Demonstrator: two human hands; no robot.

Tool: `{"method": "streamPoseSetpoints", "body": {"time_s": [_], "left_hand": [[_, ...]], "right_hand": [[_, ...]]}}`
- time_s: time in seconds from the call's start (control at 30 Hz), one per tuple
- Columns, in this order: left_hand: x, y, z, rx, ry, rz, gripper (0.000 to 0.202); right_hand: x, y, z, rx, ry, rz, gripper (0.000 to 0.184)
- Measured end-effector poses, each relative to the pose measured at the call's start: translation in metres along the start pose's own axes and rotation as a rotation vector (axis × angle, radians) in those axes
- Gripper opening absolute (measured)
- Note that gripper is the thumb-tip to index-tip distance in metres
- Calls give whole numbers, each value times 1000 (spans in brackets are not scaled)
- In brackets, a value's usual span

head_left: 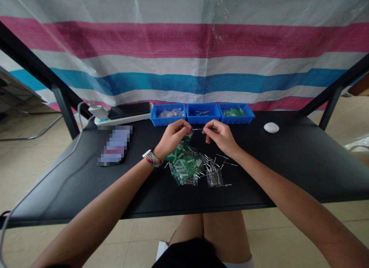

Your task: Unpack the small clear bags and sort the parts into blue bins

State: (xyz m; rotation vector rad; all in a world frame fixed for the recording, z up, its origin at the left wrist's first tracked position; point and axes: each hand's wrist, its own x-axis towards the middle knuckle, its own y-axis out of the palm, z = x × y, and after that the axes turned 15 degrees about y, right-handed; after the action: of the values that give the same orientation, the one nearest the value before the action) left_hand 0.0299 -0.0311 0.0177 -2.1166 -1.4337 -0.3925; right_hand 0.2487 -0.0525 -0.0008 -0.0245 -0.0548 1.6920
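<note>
A thin silver pin with a thicker middle, like a blind rivet (197,129), spans the gap between my two hands. My left hand (173,135) pinches its left end between thumb and fingertips. At the other end, the closed fingers of my right hand (220,136) meet the rivet's tip. Below them lies a heap of green pieces in clear bags (184,164). Several loose rivets (208,162) are scattered along its right side, some over a small clear bag (213,177). A green piece shows just under my left fingertips, partly hidden.
Three blue bins stand behind my hands: the left bin (153,119) has clear bags, the middle bin (201,119) rivets, the right bin (250,115) green pieces. A phone (115,145), a power strip (123,119) with a dark phone (129,110), and a white mouse (271,127) lie around.
</note>
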Motion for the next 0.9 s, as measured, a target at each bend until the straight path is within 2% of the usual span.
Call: {"method": "streamPoseSetpoints", "body": {"time_s": [0.13,0.33,0.6,0.9], "left_hand": [[1,-1,-1,-14,-25,49,29],[0,1,0,-8,-6,52,24],[-1,2,6,8,21,-11,17],[0,1,2,23,47,34,11]], "right_hand": [[0,0,-1,-3,-4,-17,39],[0,1,0,5,-8,-26,36],[1,1,2,94,43,-15,28],[3,-1,3,132,102,-28,25]]}}
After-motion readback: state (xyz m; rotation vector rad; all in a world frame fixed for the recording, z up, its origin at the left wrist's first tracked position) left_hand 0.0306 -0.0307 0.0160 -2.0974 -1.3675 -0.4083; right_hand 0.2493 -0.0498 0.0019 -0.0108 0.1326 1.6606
